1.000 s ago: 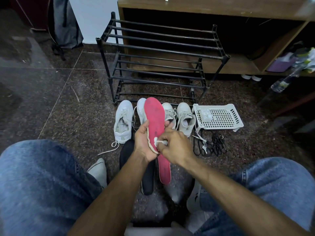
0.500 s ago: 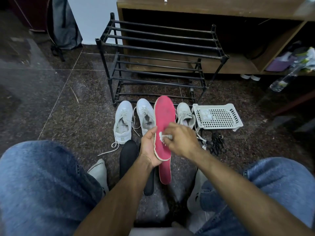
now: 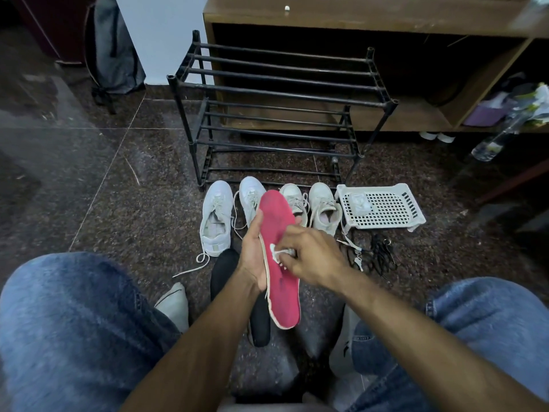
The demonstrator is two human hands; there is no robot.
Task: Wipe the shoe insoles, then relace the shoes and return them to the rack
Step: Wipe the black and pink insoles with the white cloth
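Nearest the camera are two knees in blue denim jeans (image 3: pixel 74 328), with both bare forearms reaching out between them. The left hand (image 3: pixel 252 257) cups the long edge of a flat pink foam insole (image 3: pixel 279 281), thumb along its upper left side and fingers curled behind it, holding it up above the floor with the toe end pointing away. The right hand (image 3: pixel 309 257) pinches a small crumpled white wipe (image 3: pixel 280 252) in its curled fingertips and presses it onto the middle of the pink surface. Below the hands a black insole (image 3: pixel 258 322) lies on the dark speckled stone floor (image 3: pixel 133 209). Farther out, four white lace-up sneakers (image 3: pixel 216 218) stand in a row, with a white perforated plastic tray (image 3: pixel 383 208) just to their right and a tangle of black laces (image 3: pixel 377 257) before the tray. Behind the row stands a black metal bar shoe rack (image 3: pixel 276 93), its tiers bare.
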